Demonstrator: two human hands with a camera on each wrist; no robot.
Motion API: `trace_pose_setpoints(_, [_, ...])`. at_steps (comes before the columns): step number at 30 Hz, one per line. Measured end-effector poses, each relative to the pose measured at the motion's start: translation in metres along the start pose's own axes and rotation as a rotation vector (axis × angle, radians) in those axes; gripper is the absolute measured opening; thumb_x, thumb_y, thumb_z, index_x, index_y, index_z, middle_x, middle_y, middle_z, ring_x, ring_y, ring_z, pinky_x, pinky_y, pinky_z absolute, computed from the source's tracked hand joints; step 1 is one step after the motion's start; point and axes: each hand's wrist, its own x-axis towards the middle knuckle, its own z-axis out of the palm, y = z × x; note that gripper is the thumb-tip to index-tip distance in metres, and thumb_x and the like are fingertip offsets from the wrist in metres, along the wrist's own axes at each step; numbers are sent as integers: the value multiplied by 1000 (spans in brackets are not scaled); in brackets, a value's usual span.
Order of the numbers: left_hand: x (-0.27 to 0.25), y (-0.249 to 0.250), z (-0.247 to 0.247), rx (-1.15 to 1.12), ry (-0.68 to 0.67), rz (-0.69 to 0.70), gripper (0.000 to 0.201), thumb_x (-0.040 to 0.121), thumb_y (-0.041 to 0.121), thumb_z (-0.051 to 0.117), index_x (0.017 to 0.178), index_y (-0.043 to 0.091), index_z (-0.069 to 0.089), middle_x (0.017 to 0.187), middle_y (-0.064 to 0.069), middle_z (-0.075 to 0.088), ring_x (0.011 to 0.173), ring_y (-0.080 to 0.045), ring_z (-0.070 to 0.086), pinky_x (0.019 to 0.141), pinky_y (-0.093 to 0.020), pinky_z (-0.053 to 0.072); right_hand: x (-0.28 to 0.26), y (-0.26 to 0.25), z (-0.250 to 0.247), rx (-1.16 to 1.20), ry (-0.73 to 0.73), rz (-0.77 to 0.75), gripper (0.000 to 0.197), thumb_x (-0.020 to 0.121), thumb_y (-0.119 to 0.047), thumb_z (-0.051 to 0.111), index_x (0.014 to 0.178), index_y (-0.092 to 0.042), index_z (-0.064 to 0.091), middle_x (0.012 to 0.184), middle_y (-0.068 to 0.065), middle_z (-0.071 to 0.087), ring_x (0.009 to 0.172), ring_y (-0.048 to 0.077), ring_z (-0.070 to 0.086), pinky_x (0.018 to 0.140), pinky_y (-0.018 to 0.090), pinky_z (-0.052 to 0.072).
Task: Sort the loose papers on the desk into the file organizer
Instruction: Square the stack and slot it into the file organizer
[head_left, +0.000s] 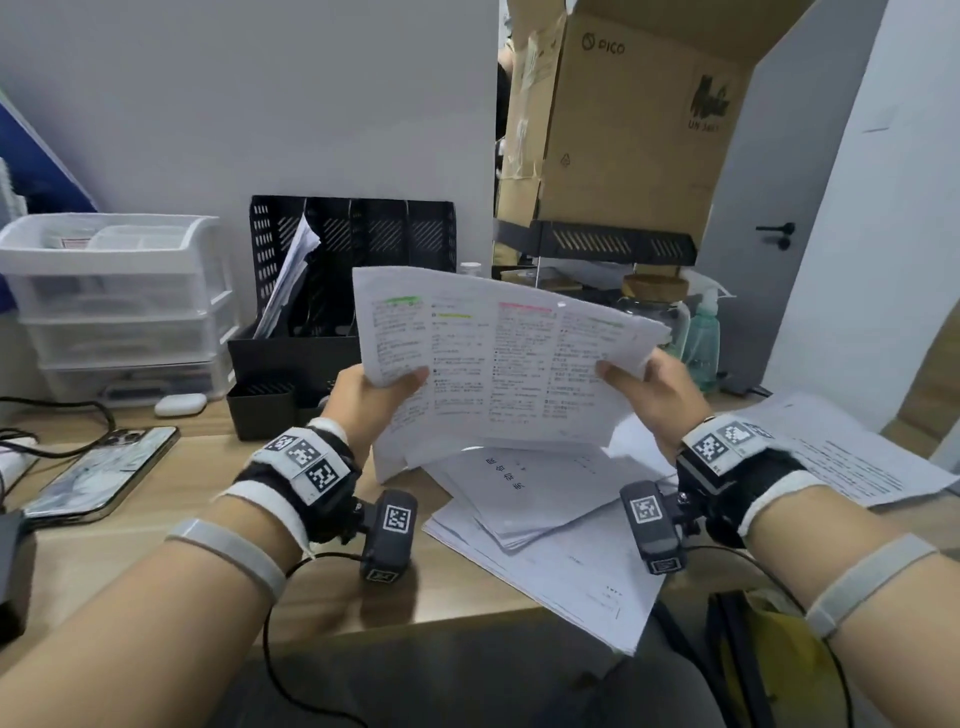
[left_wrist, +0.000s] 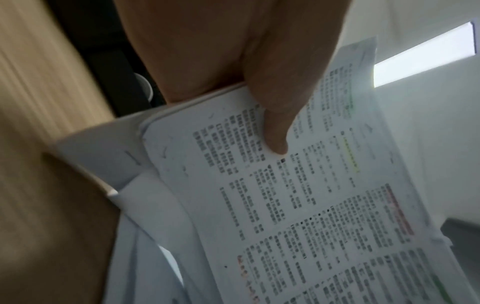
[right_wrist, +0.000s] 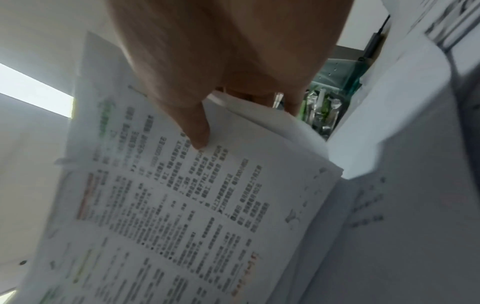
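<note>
I hold a sheaf of printed papers (head_left: 498, 364) with coloured highlights above the desk, between both hands. My left hand (head_left: 379, 395) grips its left edge, thumb on top (left_wrist: 275, 131). My right hand (head_left: 639, 387) grips its right edge, thumb pressed on the print (right_wrist: 197, 131). The same sheaf (left_wrist: 298, 205) (right_wrist: 168, 216) fills both wrist views. A black mesh file organizer (head_left: 332, 291) stands behind, with papers (head_left: 288, 275) leaning in its leftmost slot. More loose papers (head_left: 540, 525) lie on the desk under my hands, and another sheet (head_left: 852, 457) lies at the right.
A white plastic drawer unit (head_left: 114, 306) stands left of the organizer. A phone (head_left: 104, 473) and a white earbud case (head_left: 179, 405) lie on the wooden desk (head_left: 156, 545). At the back right are a cardboard box (head_left: 623, 119), a cork-lidded jar (head_left: 657, 306) and a green bottle (head_left: 704, 338).
</note>
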Motion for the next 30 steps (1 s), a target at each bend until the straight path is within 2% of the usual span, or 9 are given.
trace_pose_setpoints(4, [1,11,-2,-63,0,49,29,93,25,74,118,10,73,113,-6,79,104,-27,75,96,-54,58,7,-18,1,-1,43,-50,45,81,-43,74,119,-21,62,117,-2,72,108,22,68,93,51,55])
trace_pose_setpoints(6, [1,14,-2,-50,5,58,32,88,28,79,116,14,74,111,-4,79,102,-25,76,94,-54,59,10,-20,1,-6,62,-9,61,69,-54,76,118,-21,57,116,-2,71,106,22,69,91,51,57])
trace_pose_setpoints(8, [0,14,-1,-23,10,61,38,82,32,85,115,19,73,110,0,79,102,-22,76,92,-51,60,10,-15,2,18,47,43,70,61,-56,79,115,-19,54,114,2,72,104,22,70,89,52,57])
trace_pose_setpoints(11, [0,11,1,1,16,64,38,81,32,85,115,21,72,111,2,79,105,-21,75,93,-52,59,8,-6,6,34,19,55,70,64,-49,81,120,-17,55,115,4,72,106,23,71,89,53,57])
trace_pose_setpoints(16, [1,12,3,-22,79,100,19,92,28,74,109,19,74,106,-1,80,101,-23,75,91,-54,60,6,0,8,138,50,106,39,89,-17,71,124,-6,58,119,10,71,108,28,70,92,55,55])
trace_pose_setpoints(19, [-1,15,2,-58,55,134,23,94,26,71,114,14,72,110,-4,79,101,-23,76,89,-50,61,5,-2,6,142,76,117,36,90,-20,70,123,-9,62,117,6,72,106,25,70,91,49,57])
trace_pose_setpoints(22, [-2,12,3,-58,8,105,31,92,29,73,119,15,69,115,-4,78,106,-25,75,92,-55,59,3,-2,10,157,27,155,35,92,-17,67,125,-10,59,117,8,72,106,26,70,89,49,57])
trace_pose_setpoints(26, [-1,10,3,-34,25,74,38,86,29,80,120,16,66,114,-1,78,105,-22,75,92,-55,59,3,-5,13,144,99,178,31,93,-12,64,122,-6,56,113,9,71,104,28,69,78,40,56])
trace_pose_setpoints(30, [-4,6,0,-38,-39,25,35,86,29,80,119,20,71,117,-3,77,111,-28,72,96,-61,54,-3,4,15,185,-2,217,30,93,-5,62,123,-8,64,118,7,72,109,27,67,91,47,53])
